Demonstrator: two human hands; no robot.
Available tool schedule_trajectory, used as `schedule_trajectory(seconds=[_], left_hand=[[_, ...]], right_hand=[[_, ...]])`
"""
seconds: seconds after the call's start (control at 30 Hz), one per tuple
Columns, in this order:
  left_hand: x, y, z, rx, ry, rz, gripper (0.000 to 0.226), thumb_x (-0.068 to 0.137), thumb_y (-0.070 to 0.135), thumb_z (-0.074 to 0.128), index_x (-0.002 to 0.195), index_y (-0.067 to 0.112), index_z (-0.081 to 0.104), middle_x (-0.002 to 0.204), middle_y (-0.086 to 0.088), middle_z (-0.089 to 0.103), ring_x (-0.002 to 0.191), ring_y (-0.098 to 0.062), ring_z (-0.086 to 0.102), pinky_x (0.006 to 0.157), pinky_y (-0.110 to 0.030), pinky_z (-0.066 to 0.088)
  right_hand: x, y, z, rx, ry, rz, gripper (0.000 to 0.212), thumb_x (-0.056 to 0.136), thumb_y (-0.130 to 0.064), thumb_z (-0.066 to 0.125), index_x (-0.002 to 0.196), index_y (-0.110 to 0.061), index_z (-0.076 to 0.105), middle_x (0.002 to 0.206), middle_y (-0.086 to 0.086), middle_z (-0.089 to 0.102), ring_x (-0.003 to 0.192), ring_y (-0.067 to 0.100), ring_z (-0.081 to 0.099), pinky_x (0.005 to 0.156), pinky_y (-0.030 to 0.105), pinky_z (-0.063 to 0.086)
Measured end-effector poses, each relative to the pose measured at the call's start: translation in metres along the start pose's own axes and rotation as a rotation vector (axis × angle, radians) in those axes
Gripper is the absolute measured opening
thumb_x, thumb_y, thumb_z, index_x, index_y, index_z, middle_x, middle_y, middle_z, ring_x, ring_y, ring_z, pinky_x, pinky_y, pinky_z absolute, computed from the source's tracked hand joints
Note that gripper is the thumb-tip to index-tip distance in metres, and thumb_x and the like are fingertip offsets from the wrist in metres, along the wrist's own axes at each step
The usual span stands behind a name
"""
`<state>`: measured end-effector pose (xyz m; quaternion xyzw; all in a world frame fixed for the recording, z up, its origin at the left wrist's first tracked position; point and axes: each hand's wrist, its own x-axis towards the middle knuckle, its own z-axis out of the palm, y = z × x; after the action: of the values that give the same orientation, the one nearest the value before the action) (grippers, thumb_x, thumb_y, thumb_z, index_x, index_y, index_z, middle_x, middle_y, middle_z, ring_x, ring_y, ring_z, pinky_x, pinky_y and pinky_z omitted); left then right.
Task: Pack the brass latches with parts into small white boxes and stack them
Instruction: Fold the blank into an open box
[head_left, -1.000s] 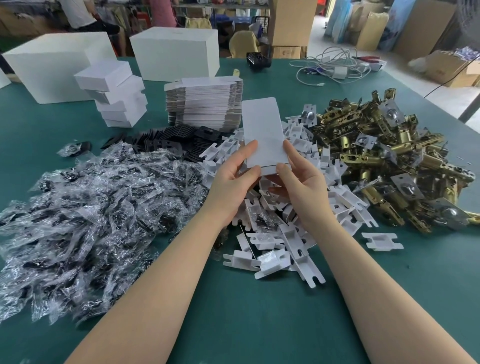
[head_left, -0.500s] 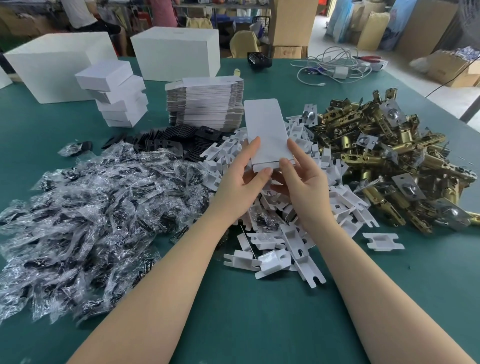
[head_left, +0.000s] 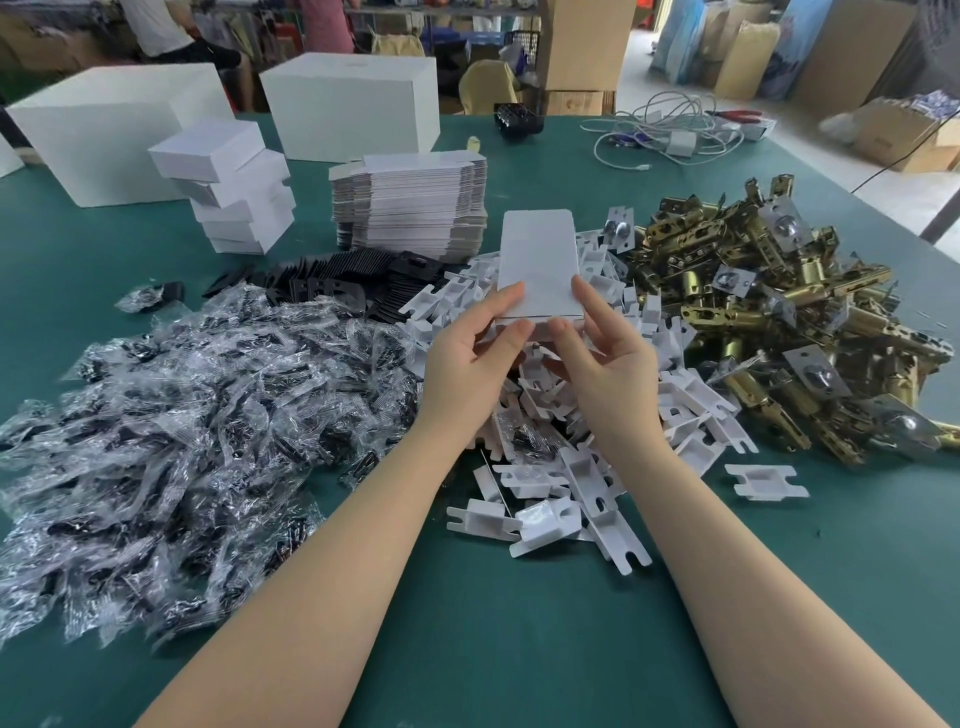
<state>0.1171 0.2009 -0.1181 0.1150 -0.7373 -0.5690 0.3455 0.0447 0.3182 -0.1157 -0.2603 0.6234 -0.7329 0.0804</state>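
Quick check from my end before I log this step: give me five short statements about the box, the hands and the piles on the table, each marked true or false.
1. Both the left hand and the right hand hold the small white box. True.
2. The brass latches are piled left of the hands. False: they lie to the right.
3. The clear plastic bags lie on the left of the green table. True.
4. The stack of finished boxes stands on the brass pile. False: it stands on the table, far left.
5. The flat box blanks are stacked behind the held box. True.
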Motion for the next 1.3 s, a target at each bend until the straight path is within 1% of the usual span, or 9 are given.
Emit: schedule_trajectory(seconds=[0.07, 0.37, 0.43, 0.53, 0.63, 0.87, 0.97, 1.17, 1.3], left_hand=[[0.001, -0.001, 0.0, -0.032, 0.044, -0.034, 0.025, 0.096, 0.022, 0.065, 0.117, 0.034, 0.066, 0.113, 0.03, 0.06, 0.109, 0.015, 0.057, 0.09, -0.012, 0.05], [0.001, 0.001, -0.001, -0.086, 0.062, -0.054, 0.019, 0.097, 0.031, 0.064, 0.109, 0.045, 0.067, 0.113, 0.028, 0.067, 0.118, -0.004, 0.062, 0.101, -0.034, 0.053], [0.0, 0.001, -0.001, -0.129, 0.042, -0.054, 0.03, 0.098, 0.018, 0.063, 0.119, 0.038, 0.064, 0.124, 0.023, 0.062, 0.115, -0.002, 0.062, 0.092, -0.027, 0.057], [0.001, 0.0, -0.002, -0.11, 0.009, -0.066, 0.062, 0.093, 0.003, 0.062, 0.144, 0.031, 0.041, 0.143, 0.008, 0.049, 0.104, 0.005, 0.064, 0.078, -0.012, 0.053], [0.004, -0.001, -0.003, -0.061, -0.037, -0.099, 0.078, 0.09, 0.016, 0.07, 0.155, 0.027, 0.028, 0.14, 0.009, 0.051, 0.114, 0.0, 0.06, 0.089, -0.02, 0.054], [0.0, -0.001, -0.001, -0.032, -0.071, -0.043, 0.057, 0.085, 0.032, 0.076, 0.132, 0.036, 0.045, 0.125, 0.013, 0.057, 0.105, 0.015, 0.056, 0.081, -0.005, 0.046], [0.0, -0.003, 0.0, -0.008, -0.062, -0.021, 0.044, 0.088, 0.033, 0.073, 0.126, 0.025, 0.054, 0.116, 0.005, 0.063, 0.098, 0.005, 0.06, 0.078, -0.01, 0.048], [-0.002, -0.014, 0.008, 0.022, -0.029, -0.035, 0.057, 0.074, 0.033, 0.078, 0.115, 0.054, 0.045, 0.121, 0.005, 0.061, 0.105, -0.018, 0.066, 0.084, -0.048, 0.059], [-0.001, -0.022, 0.012, 0.082, -0.143, 0.028, 0.075, 0.073, 0.017, 0.078, 0.124, 0.039, 0.029, 0.127, -0.009, 0.051, 0.106, -0.027, 0.065, 0.084, -0.05, 0.058]], right_hand=[[0.0, 0.0, 0.0, -0.005, 0.012, -0.005, 0.036, 0.093, -0.02, 0.067, 0.117, -0.047, 0.059, 0.116, 0.001, 0.072, 0.093, 0.036, 0.069, 0.072, 0.034, 0.062], [0.0, 0.002, 0.0, 0.019, 0.032, -0.004, 0.031, 0.098, -0.022, 0.059, 0.126, -0.035, 0.058, 0.1, -0.004, 0.076, 0.083, 0.015, 0.072, 0.07, 0.029, 0.059], [0.0, 0.003, -0.002, -0.001, 0.02, 0.018, 0.041, 0.1, -0.019, 0.057, 0.136, -0.036, 0.049, 0.103, -0.003, 0.075, 0.08, 0.018, 0.066, 0.069, 0.037, 0.056], [0.001, 0.004, -0.004, -0.039, -0.047, 0.036, 0.06, 0.098, -0.012, 0.056, 0.15, -0.031, 0.033, 0.114, -0.005, 0.07, 0.08, 0.01, 0.068, 0.061, 0.022, 0.053], [0.002, 0.005, -0.004, -0.075, -0.127, 0.023, 0.063, 0.096, -0.006, 0.057, 0.151, -0.026, 0.032, 0.118, -0.002, 0.067, 0.091, 0.01, 0.07, 0.062, 0.018, 0.051], [-0.001, 0.002, -0.001, -0.018, -0.166, -0.051, 0.028, 0.095, -0.012, 0.057, 0.121, -0.022, 0.051, 0.112, 0.004, 0.065, 0.085, 0.016, 0.067, 0.057, 0.022, 0.051], [0.0, 0.002, -0.002, -0.03, -0.171, -0.059, 0.031, 0.099, -0.014, 0.052, 0.129, -0.021, 0.05, 0.113, -0.002, 0.066, 0.092, 0.011, 0.067, 0.062, 0.02, 0.051], [-0.001, 0.001, 0.004, -0.306, -0.173, -0.102, 0.078, 0.082, -0.052, 0.062, 0.15, -0.023, 0.034, 0.134, 0.003, 0.047, 0.12, 0.01, 0.051, 0.093, 0.027, 0.053], [-0.004, 0.005, 0.004, -0.223, -0.216, -0.039, 0.088, 0.083, -0.031, 0.076, 0.153, -0.026, 0.024, 0.139, 0.001, 0.051, 0.127, 0.02, 0.052, 0.099, 0.046, 0.051]])
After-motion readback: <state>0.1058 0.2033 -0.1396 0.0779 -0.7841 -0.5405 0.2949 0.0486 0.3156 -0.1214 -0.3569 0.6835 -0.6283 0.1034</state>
